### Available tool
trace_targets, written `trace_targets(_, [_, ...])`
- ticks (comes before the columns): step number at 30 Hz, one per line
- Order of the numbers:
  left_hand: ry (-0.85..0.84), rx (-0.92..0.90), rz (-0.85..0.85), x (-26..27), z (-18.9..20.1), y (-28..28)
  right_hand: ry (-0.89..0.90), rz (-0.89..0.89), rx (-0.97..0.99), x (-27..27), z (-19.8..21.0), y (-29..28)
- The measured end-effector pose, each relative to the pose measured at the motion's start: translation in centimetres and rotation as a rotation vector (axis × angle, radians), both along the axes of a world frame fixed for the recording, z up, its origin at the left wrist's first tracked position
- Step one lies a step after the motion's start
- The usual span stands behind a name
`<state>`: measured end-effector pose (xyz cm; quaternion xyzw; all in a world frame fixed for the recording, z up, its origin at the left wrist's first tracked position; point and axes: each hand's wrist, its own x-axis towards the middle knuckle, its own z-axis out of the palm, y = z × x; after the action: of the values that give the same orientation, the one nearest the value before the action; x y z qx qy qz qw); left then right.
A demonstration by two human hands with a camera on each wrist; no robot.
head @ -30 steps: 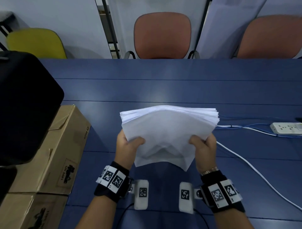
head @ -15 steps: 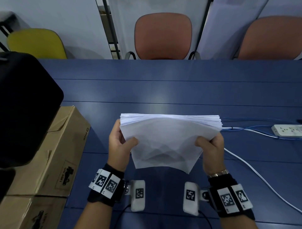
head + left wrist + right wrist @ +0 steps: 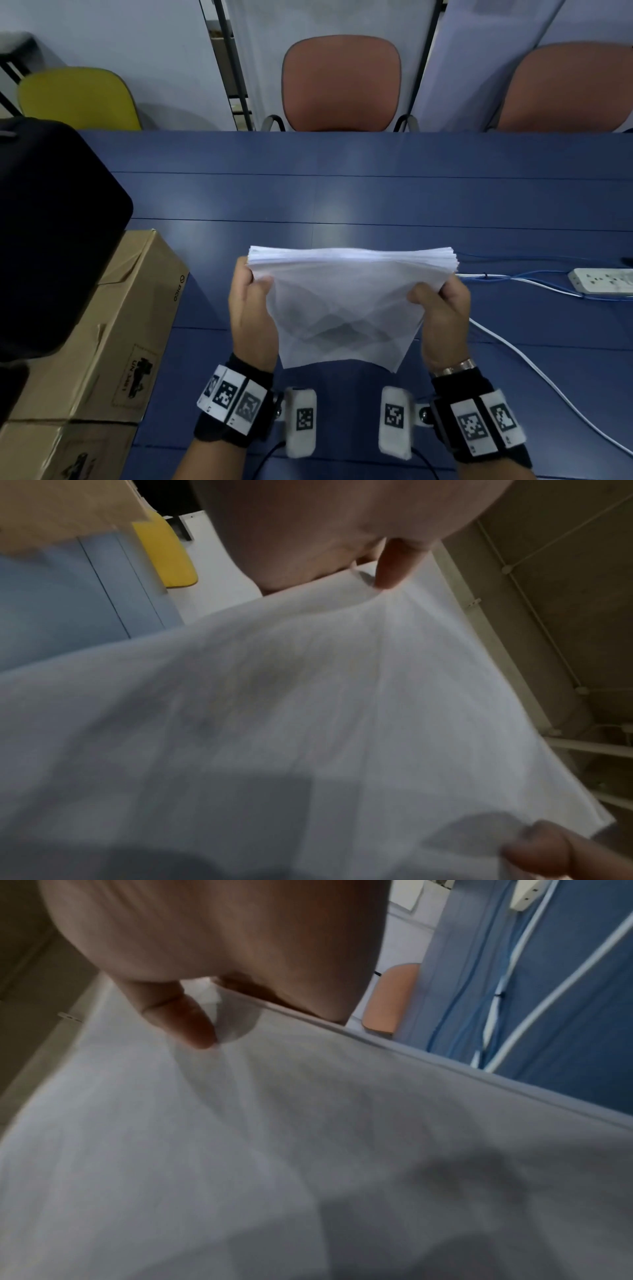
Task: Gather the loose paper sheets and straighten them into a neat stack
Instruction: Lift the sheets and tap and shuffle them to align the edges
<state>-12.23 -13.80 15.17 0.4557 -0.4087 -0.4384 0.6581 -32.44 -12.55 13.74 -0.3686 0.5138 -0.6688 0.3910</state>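
A thick bundle of white paper sheets (image 3: 346, 301) stands upright between my hands above the blue table (image 3: 342, 195), its upper edges nearly even and its lower corners fanned out unevenly. My left hand (image 3: 251, 305) grips the bundle's left side, thumb on the near face. On the right side my right hand (image 3: 442, 308) grips it the same way. In the left wrist view the paper (image 3: 308, 710) fills the picture under my left thumb (image 3: 394, 564). The right wrist view shows the sheets (image 3: 274, 1137) pinched under my right thumb (image 3: 185, 1020).
Cardboard boxes (image 3: 113, 329) and a black bag (image 3: 44, 233) crowd the table's left side. A white power strip (image 3: 603, 281) with white and blue cables (image 3: 513, 346) lies at the right. Chairs (image 3: 342, 82) stand behind the table's far edge.
Both hands slid outward and up along the bundle's sides, and the sheets dropped lower and squared up so the top edges lie flatter than before.
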Motion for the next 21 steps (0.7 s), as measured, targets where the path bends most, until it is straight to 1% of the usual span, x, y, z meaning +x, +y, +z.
trace_targets(3, [-0.024,-0.003,0.050,-0.4,-0.2,0.3,-0.006,-0.024,0.006,0.2,-0.4,0.3])
trace_targets(8, [0.017,-0.050,0.047,0.0,1.2,-0.3,-0.045,0.004,-0.111,0.0,2.0,0.2])
trace_targets(13, [0.051,-0.114,0.014,0.3,1.8,-0.2,-0.080,0.034,-0.148,-0.5,3.1,0.3])
trace_targets(18, [-0.010,-0.117,0.035,0.4,0.9,-0.2,-0.081,0.020,-0.124,-0.5,2.7,0.3])
trace_targets(21, [-0.027,-0.087,0.055,0.2,-0.4,-0.3,-0.103,0.002,-0.099,-0.4,1.3,0.2])
